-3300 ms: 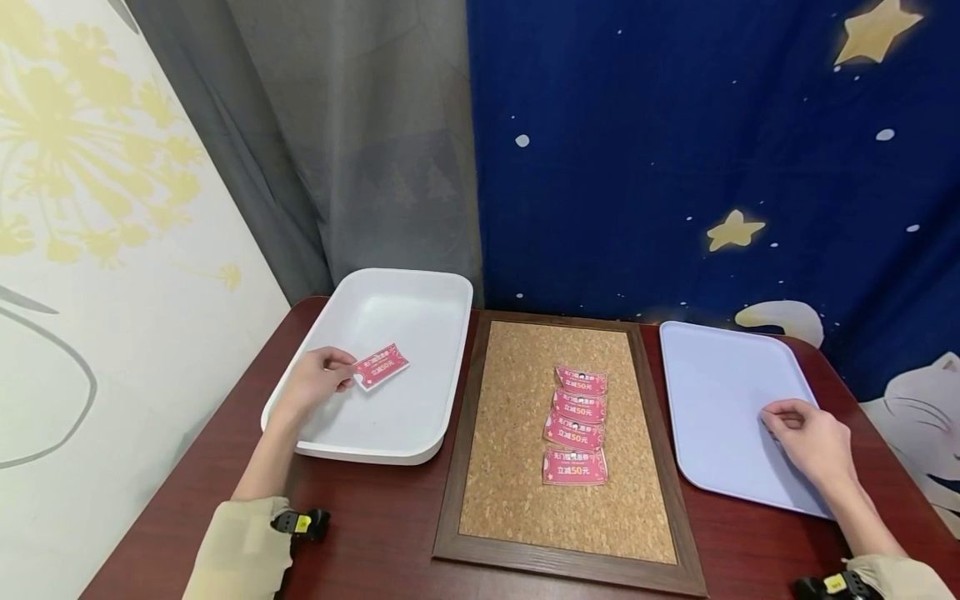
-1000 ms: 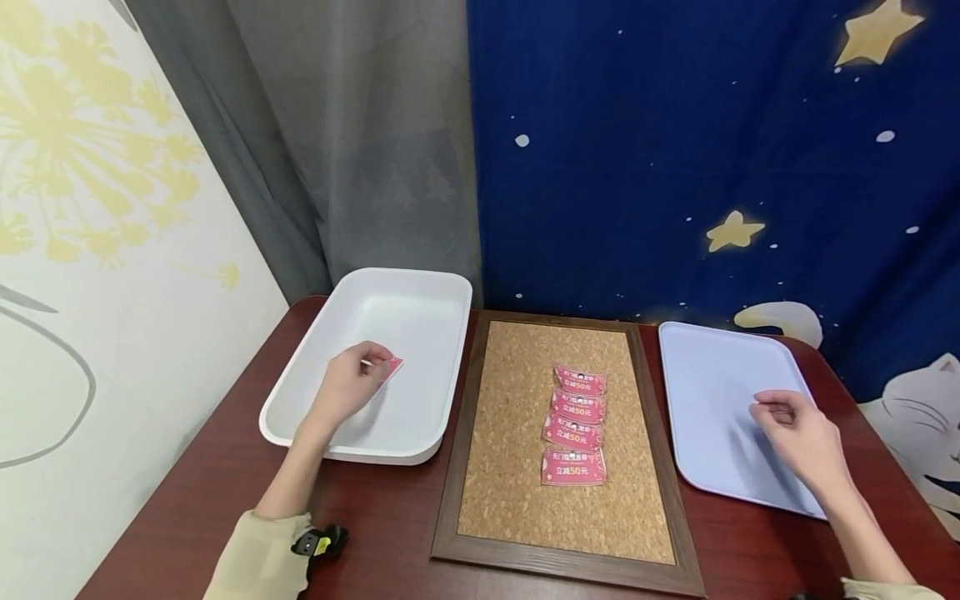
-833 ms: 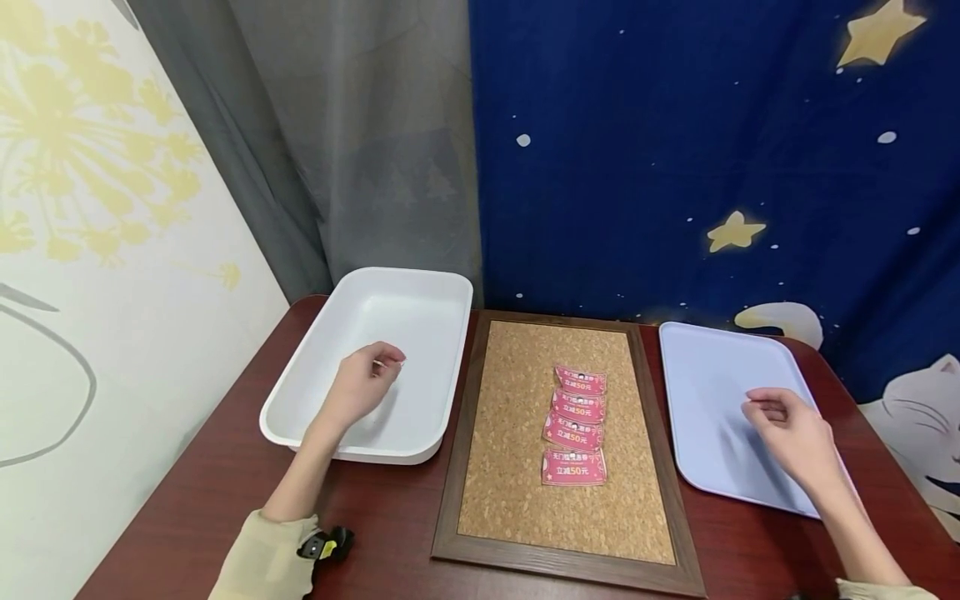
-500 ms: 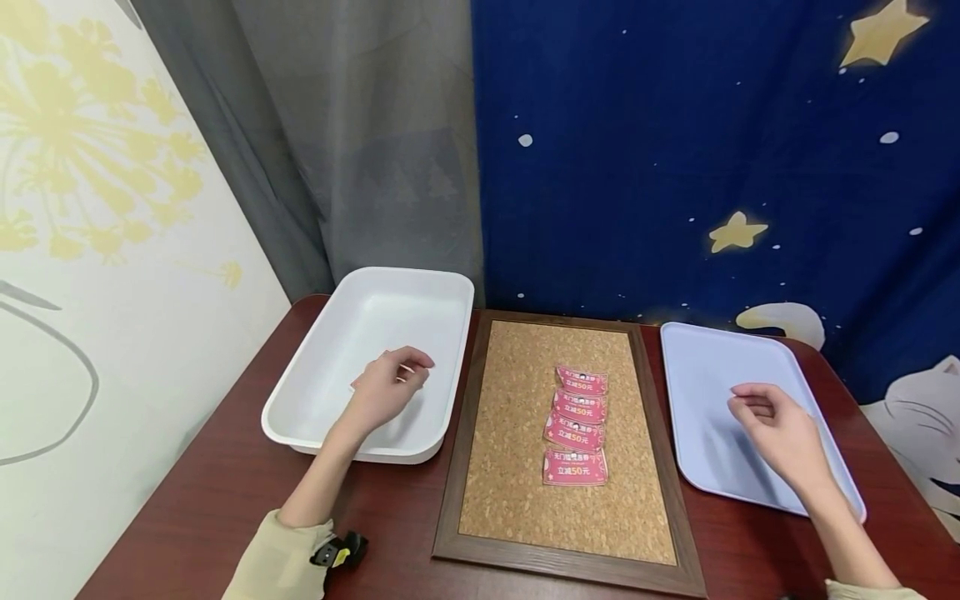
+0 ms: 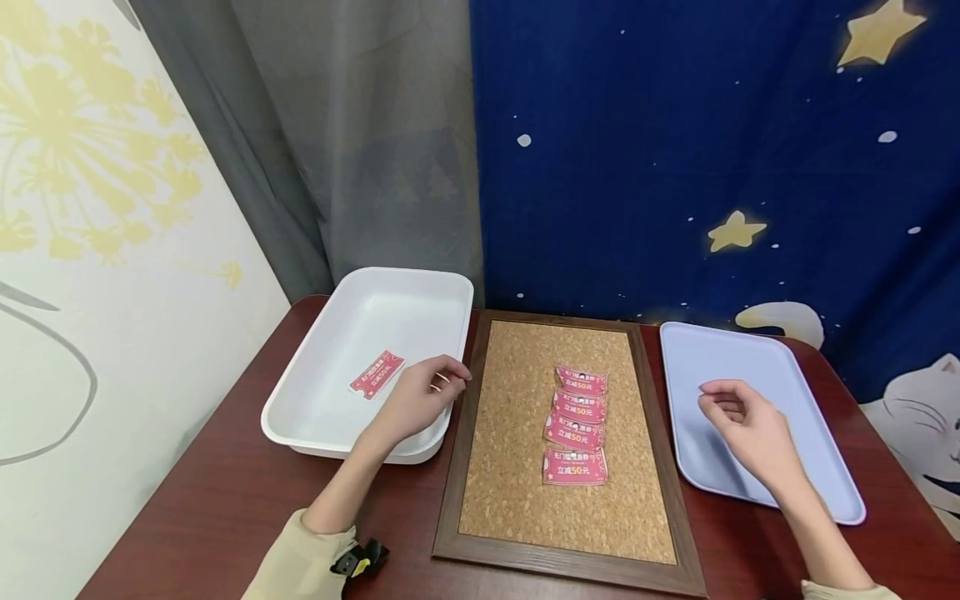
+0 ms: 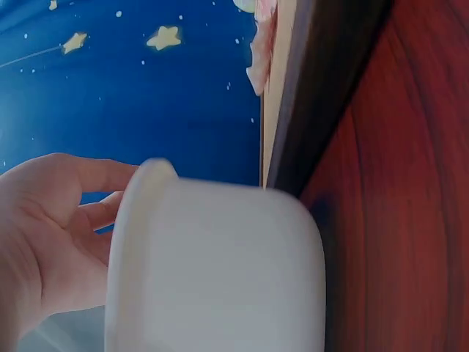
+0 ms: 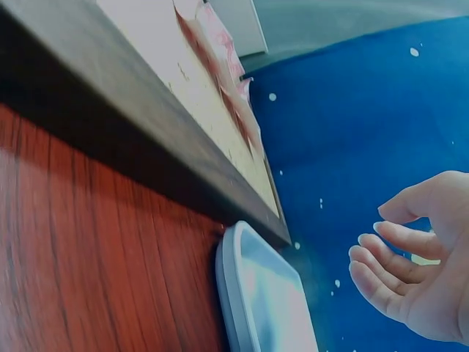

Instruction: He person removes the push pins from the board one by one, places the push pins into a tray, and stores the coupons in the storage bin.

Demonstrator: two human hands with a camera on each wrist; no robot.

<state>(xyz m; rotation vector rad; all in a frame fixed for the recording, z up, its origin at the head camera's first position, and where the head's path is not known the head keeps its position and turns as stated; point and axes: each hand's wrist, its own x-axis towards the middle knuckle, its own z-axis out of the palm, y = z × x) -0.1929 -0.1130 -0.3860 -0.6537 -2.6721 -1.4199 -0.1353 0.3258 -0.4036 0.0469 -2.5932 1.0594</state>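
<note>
A pink coupon (image 5: 377, 374) lies flat in the white tub (image 5: 405, 287). My left hand (image 5: 416, 398) hovers over the tub's right rim beside the coupon, its fingers loosely bent around nothing; the left wrist view has the hand (image 6: 55, 235) partly behind the tub's wall. Above the left side of the pale blue tray (image 5: 701, 354), my right hand (image 5: 752, 427) is raised and holds nothing. Its relaxed, separated fingers show in the right wrist view. Between the hands lies the framed cork board (image 5: 517, 508). Several pink coupons (image 5: 574, 469) hang from pins on it in an overlapping column.
All of this stands on a dark red wooden table (image 5: 390, 521). A grey curtain (image 5: 390, 150) and a blue starry curtain (image 5: 645, 167) hang behind its back edge. At the left is a white wall (image 5: 97, 350) with yellow flower prints.
The left hand has let go of the coupon, leaving it in the tub, and moved right to the rim. My right hand has shifted left over the blue tray.
</note>
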